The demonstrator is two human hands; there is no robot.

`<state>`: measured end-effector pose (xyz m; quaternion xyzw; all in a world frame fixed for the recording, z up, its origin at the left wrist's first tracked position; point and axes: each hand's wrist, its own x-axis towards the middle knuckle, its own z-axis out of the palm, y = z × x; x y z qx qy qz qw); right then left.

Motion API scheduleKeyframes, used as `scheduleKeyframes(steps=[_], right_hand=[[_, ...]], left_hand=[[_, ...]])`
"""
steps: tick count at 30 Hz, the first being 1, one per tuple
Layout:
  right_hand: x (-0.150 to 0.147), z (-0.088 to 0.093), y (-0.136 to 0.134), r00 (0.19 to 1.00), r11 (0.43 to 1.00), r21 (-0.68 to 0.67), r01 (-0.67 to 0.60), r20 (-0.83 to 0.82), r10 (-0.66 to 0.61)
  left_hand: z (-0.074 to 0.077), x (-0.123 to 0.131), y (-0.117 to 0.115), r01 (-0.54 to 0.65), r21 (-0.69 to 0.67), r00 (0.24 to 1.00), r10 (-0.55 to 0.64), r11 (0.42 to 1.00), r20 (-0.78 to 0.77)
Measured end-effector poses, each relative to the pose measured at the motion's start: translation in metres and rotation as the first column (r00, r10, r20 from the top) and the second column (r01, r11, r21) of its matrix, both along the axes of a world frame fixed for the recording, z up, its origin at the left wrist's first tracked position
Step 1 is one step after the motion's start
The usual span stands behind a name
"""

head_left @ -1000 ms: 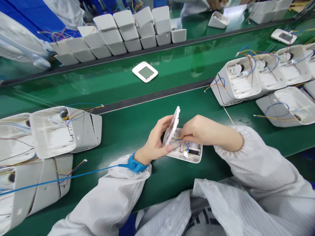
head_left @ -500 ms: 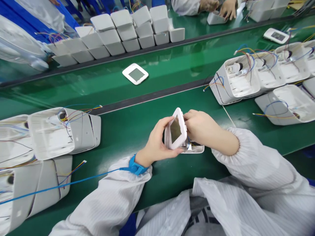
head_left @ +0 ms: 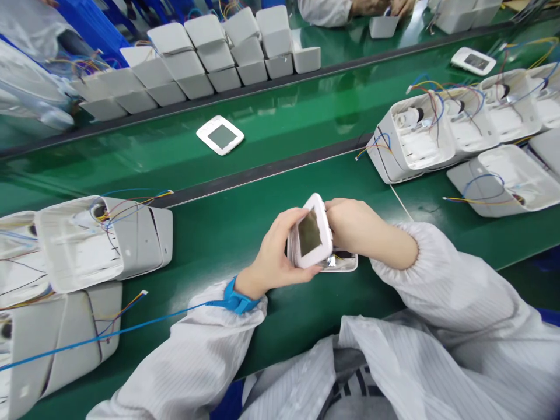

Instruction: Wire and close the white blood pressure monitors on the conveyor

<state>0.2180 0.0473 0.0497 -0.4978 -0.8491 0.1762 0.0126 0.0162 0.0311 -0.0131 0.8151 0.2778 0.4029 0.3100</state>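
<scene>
My left hand [head_left: 277, 251] grips a white display panel [head_left: 313, 233] with a dark screen, thumb at its lower edge and fingers at its top. The panel is tilted up above an open white housing [head_left: 343, 267], which lies on the green bench with wires and small parts showing inside. Behind the panel, my right hand [head_left: 354, 224] has its fingers curled in close to the panel's back edge. The panel and the hand itself hide the fingertips, so what they pinch cannot be made out. A blue wrist strap [head_left: 236, 296] with a cord circles my left wrist.
White housings with loose wires stand at the left [head_left: 87, 245] and right [head_left: 420, 140]. Another display panel [head_left: 220, 135] lies on the conveyor belt [head_left: 297, 125], a further one [head_left: 473, 61] at far right. Stacked grey-white cases [head_left: 219, 55] line the far side, near a co-worker's hands [head_left: 394, 8].
The panel on the belt has shifted left, as has the one at far right. My view has moved slightly. Both my hands keep nearly the same pose at the tilted panel.
</scene>
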Motion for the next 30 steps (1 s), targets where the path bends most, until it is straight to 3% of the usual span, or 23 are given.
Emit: scheduleKeyframes(steps=[4,6,8,13,17,22,26,30], right_hand=[[0.014,0.0,0.016,0.996,0.993,-0.121,-0.016,-0.089,0.005],[0.029,0.001,0.03,0.967,0.943,-0.292,-0.157,-0.242,0.086],[0.045,0.001,0.043,0.905,0.872,-0.411,-0.267,-0.418,0.08],[0.044,-0.009,0.048,0.665,0.867,-0.498,-0.018,-0.654,-0.362],[0.013,-0.019,0.034,0.608,0.811,-0.579,-0.083,-0.674,-0.419],[-0.001,-0.023,0.027,0.482,0.874,-0.478,0.084,-0.748,-0.456],[0.002,-0.022,0.03,0.571,0.918,-0.359,0.167,-0.724,-0.387],[-0.016,-0.007,0.065,0.824,0.98,-0.16,0.121,-0.535,-0.189]], left_hand=[[0.013,0.001,0.0,0.096,0.106,0.959,-0.063,0.99,-0.275],[0.016,0.0,0.001,0.125,0.096,0.925,-0.081,0.988,-0.372],[0.017,0.0,0.002,0.149,0.092,0.896,-0.095,0.985,-0.434],[0.016,0.0,0.006,0.181,0.107,0.862,-0.105,0.978,-0.496],[0.014,0.005,0.002,0.165,0.074,0.86,-0.107,0.983,-0.499],[0.012,0.019,-0.015,0.002,0.019,0.85,0.008,1.0,-0.527],[0.012,0.027,-0.024,-0.081,-0.002,0.852,0.069,0.997,-0.518],[0.015,0.029,-0.024,-0.159,-0.009,0.834,0.129,0.987,-0.537]])
